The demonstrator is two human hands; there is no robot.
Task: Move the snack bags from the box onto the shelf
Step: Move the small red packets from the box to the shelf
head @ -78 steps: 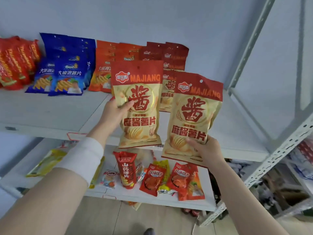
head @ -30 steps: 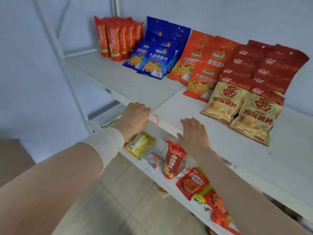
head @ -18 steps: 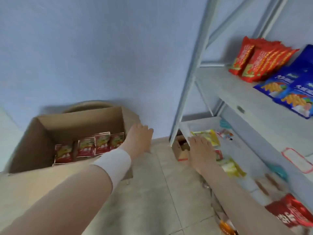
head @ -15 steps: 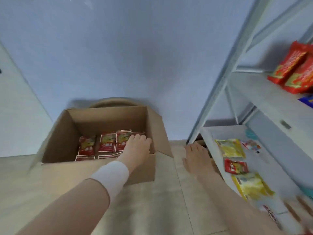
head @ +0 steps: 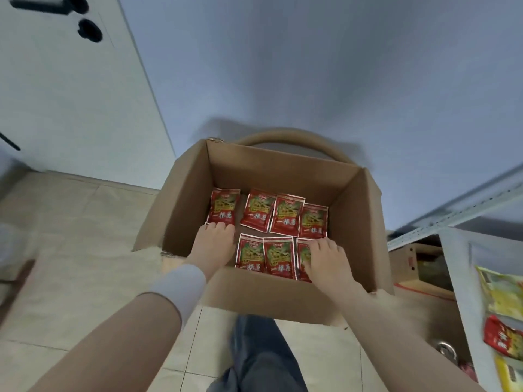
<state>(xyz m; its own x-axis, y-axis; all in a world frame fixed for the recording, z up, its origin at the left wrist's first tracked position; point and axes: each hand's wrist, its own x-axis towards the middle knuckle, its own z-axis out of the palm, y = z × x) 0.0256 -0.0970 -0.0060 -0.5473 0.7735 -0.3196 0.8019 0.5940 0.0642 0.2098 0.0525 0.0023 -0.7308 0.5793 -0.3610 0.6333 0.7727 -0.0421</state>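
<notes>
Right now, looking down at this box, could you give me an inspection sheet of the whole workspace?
Surface: tiled floor; an open cardboard box stands on it.
Job's things: seven red snack bags visible, lying flat in the box in two rows; shelf at right holds yellow and red packets.
Clutter: smaller carton under the shelf; tan round thing behind the box.
Hands: left hand reaches into the box's front left, grip unclear; right hand lies spread on the front right bag.
Cables: nothing seen.
Surroundings: blue-grey wall, white door at left.
</notes>
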